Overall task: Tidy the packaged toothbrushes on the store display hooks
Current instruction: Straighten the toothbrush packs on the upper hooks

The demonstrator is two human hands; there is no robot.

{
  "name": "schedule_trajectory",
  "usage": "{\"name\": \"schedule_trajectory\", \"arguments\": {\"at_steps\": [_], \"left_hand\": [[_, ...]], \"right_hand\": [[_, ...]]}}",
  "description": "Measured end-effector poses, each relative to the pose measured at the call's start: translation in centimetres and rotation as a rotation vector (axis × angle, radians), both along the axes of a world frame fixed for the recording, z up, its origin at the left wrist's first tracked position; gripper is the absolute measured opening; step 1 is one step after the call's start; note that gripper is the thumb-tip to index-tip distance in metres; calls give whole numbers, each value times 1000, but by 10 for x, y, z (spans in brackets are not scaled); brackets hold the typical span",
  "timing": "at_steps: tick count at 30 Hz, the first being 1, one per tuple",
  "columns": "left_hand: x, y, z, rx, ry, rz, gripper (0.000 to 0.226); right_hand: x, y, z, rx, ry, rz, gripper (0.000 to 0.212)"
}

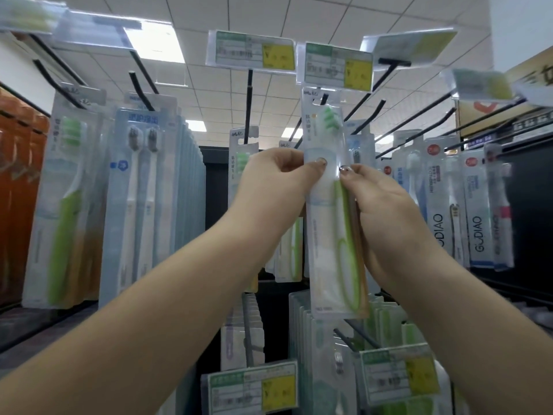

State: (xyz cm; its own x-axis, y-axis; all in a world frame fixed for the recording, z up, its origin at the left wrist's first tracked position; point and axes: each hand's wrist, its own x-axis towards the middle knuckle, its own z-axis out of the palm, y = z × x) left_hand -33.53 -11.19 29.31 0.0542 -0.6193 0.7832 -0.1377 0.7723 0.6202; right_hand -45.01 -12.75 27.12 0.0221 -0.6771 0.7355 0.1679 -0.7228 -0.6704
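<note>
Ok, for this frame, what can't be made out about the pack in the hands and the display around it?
- Head view: whether the green toothbrush pack is threaded on its hook; the hang tab covers the tip.
- Price labels: print blurred, unreadable.
- Left hand and right hand fingers behind the pack are hidden by it.
- Packs at left: motion-blurred text.

One view only here, riding on the person's head and tilted upward, so the ceiling panels (269, 13) fill the top and the price tags (251, 52) loom overhead. It sits close in against the display hooks (250, 106), wide-angle, with both forearms reaching up from the bottom corners into mid-frame.
</note>
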Motion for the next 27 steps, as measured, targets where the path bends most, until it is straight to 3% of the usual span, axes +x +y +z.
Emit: {"name": "schedule_trajectory", "arguments": {"at_steps": [13,16,18,21,27], "left_hand": [[13,-48,-8,159,-101,190,13],[20,-56,-13,146,-167,271,24],[25,-54,-16,38,-242,419,30],[32,-50,-17,-112,-282,592,40],[38,-60,-12,0,-268,780,69]], "right_hand": [[20,-43,0,177,144,-174,19],[23,-50,-2,191,180,-222,18],[23,-53,-4,193,199,-252,17],[25,-53,-8,193,227,-275,34],[24,-49,-14,162,319,-257,49]]}}
